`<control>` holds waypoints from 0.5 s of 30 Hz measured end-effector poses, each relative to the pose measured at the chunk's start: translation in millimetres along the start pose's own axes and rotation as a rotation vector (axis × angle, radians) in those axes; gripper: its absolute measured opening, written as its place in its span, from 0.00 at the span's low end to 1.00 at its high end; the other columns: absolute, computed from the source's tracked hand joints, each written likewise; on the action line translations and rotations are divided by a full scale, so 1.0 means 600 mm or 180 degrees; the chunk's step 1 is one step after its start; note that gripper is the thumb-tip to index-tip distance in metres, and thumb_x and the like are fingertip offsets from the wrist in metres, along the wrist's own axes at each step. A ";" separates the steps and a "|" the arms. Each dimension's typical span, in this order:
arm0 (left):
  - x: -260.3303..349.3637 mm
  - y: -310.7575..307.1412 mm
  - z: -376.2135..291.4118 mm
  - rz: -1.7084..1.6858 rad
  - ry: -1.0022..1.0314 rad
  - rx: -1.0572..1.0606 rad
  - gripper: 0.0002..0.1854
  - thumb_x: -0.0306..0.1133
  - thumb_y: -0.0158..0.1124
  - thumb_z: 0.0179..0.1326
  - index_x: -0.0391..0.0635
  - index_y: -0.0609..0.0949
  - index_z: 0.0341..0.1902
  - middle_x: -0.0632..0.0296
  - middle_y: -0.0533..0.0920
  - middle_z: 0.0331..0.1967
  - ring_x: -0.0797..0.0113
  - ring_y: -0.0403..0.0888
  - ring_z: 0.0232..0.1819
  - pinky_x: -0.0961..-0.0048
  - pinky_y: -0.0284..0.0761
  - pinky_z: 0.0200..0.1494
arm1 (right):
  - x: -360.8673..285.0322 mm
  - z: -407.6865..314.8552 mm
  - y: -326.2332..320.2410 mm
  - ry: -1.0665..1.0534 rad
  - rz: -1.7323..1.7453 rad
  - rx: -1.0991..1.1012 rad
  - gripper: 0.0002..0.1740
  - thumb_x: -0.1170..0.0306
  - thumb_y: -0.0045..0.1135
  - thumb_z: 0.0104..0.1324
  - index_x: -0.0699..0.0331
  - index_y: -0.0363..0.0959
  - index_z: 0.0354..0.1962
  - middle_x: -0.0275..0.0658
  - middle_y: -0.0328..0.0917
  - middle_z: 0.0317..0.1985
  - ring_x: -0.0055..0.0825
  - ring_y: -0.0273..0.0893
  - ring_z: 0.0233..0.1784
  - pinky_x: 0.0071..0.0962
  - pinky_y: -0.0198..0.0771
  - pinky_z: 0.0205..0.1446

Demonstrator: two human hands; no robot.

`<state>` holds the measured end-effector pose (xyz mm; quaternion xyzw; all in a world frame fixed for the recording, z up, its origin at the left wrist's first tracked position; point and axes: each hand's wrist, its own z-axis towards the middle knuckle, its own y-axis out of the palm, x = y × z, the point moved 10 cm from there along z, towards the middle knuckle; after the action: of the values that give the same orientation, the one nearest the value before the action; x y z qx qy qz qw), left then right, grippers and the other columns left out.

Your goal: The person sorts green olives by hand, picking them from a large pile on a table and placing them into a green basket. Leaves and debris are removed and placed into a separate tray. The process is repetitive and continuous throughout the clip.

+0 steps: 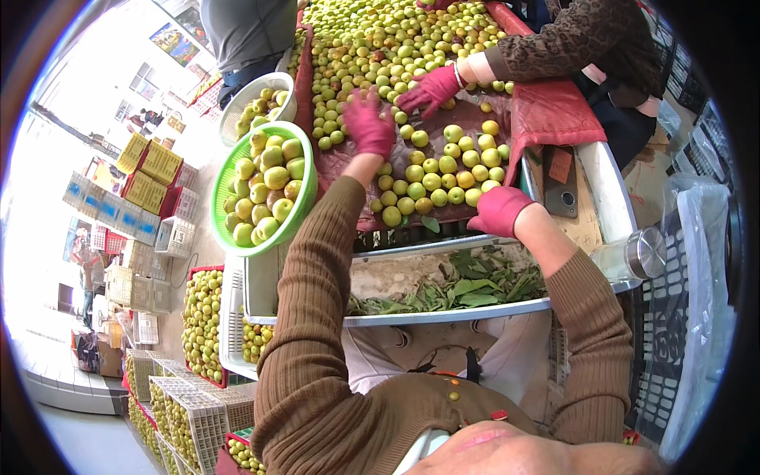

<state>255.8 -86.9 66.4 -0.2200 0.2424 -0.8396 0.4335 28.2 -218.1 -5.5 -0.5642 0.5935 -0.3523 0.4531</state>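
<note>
My left hand [369, 123], in a pink glove, reaches over the small yellow-green fruits [332, 113] on the red cloth-lined sorting table. Its fingers are spread, and no fruit shows in its grasp. My right hand [502, 211], gloved alike, is curled at the near right edge of the red cloth [552, 113], beside a loose group of fruits [448, 166]. What its fingers hold, if anything, is hidden. Between my hands and the large heap [398, 35], another person's pink-gloved hand [430, 90] touches the fruits from the right.
A green basket [312, 172] and a white basket [290, 107] of fruit stand at left. Along the near edge, a trough [392, 276] holds leaves. A phone [560, 190] and a glass jar [623, 255] are at right. Fruit-filled crates [190, 409] stand lower left. Another person [249, 35] is beyond the baskets.
</note>
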 end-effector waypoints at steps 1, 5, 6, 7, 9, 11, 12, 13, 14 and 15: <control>-0.068 0.024 0.019 0.0312 -0.0473 -0.0164 0.31 0.49 0.64 0.60 0.55 0.74 0.66 0.50 0.64 0.72 0.42 0.62 0.69 0.45 0.60 0.69 | 0.003 0.000 0.003 0.0022 -0.0013 0.0022 0.27 0.47 0.59 0.63 0.63 0.83 0.44 0.49 0.84 0.43 0.44 0.82 0.50 0.40 0.76 0.55; -0.318 0.078 -0.041 0.1234 -0.1860 -0.0376 0.33 0.62 0.51 0.63 0.62 0.73 0.68 0.40 0.64 0.70 0.46 0.60 0.73 0.45 0.59 0.68 | -0.025 0.011 0.002 -0.0198 -0.0111 0.0004 0.26 0.48 0.57 0.64 0.63 0.84 0.40 0.45 0.85 0.43 0.43 0.81 0.51 0.40 0.76 0.54; -0.289 0.108 -0.035 0.1020 -0.1572 -0.0638 0.32 0.63 0.49 0.64 0.62 0.73 0.68 0.41 0.65 0.69 0.47 0.60 0.73 0.46 0.58 0.68 | -0.016 0.003 0.000 -0.0155 -0.0101 -0.0019 0.25 0.48 0.57 0.64 0.62 0.85 0.40 0.45 0.85 0.43 0.43 0.82 0.50 0.40 0.76 0.54; -0.265 0.128 -0.029 0.0833 -0.1288 -0.0882 0.32 0.63 0.47 0.65 0.62 0.73 0.68 0.42 0.66 0.69 0.49 0.61 0.73 0.47 0.57 0.69 | -0.013 -0.002 0.002 -0.0144 -0.0088 -0.0035 0.25 0.48 0.56 0.65 0.62 0.85 0.39 0.44 0.85 0.43 0.43 0.82 0.50 0.40 0.76 0.54; -0.222 0.153 -0.022 0.0405 -0.1161 -0.1106 0.30 0.64 0.46 0.65 0.67 0.76 0.65 0.48 0.69 0.69 0.52 0.64 0.72 0.47 0.55 0.70 | -0.004 0.002 0.010 -0.0048 0.0039 -0.0023 0.24 0.50 0.56 0.65 0.62 0.85 0.38 0.45 0.85 0.41 0.43 0.83 0.47 0.41 0.76 0.52; -0.217 0.164 -0.013 -0.0091 -0.0775 -0.1235 0.28 0.64 0.48 0.65 0.68 0.78 0.63 0.48 0.73 0.66 0.51 0.66 0.71 0.46 0.55 0.70 | -0.028 -0.005 -0.005 -0.0013 0.0042 -0.0080 0.23 0.50 0.55 0.64 0.62 0.85 0.38 0.45 0.86 0.41 0.43 0.83 0.47 0.41 0.76 0.52; -0.172 0.173 -0.011 -0.0264 -0.0677 -0.1306 0.27 0.63 0.51 0.64 0.67 0.81 0.60 0.48 0.76 0.63 0.50 0.68 0.69 0.48 0.57 0.69 | -0.020 -0.005 -0.001 -0.0013 0.0024 -0.0061 0.23 0.51 0.55 0.64 0.62 0.85 0.38 0.45 0.86 0.41 0.43 0.83 0.47 0.41 0.76 0.52; -0.148 0.175 -0.016 -0.0464 -0.0582 -0.1360 0.24 0.60 0.55 0.63 0.67 0.83 0.58 0.49 0.77 0.62 0.50 0.71 0.66 0.50 0.59 0.68 | -0.020 -0.005 -0.002 -0.0025 0.0035 -0.0059 0.23 0.51 0.55 0.64 0.62 0.85 0.38 0.45 0.86 0.41 0.43 0.83 0.47 0.41 0.76 0.52; -0.119 0.174 -0.018 -0.0584 -0.0311 -0.1432 0.23 0.59 0.56 0.62 0.67 0.83 0.57 0.50 0.77 0.61 0.49 0.72 0.65 0.51 0.60 0.68 | -0.023 -0.005 -0.005 -0.0045 0.0046 -0.0060 0.23 0.51 0.55 0.64 0.62 0.85 0.38 0.45 0.86 0.41 0.43 0.83 0.48 0.41 0.76 0.52; -0.089 0.173 -0.026 -0.0722 -0.0048 -0.1514 0.23 0.58 0.58 0.62 0.67 0.83 0.56 0.51 0.78 0.60 0.49 0.73 0.63 0.51 0.60 0.68 | -0.025 -0.006 -0.004 -0.0051 0.0054 -0.0078 0.23 0.51 0.55 0.64 0.62 0.85 0.38 0.45 0.86 0.42 0.42 0.83 0.48 0.41 0.76 0.52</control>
<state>339.5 -91.5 -16.6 -0.3478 0.4035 -0.8006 0.2745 24.7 -204.0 0.3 -0.5674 0.5989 -0.3366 0.4539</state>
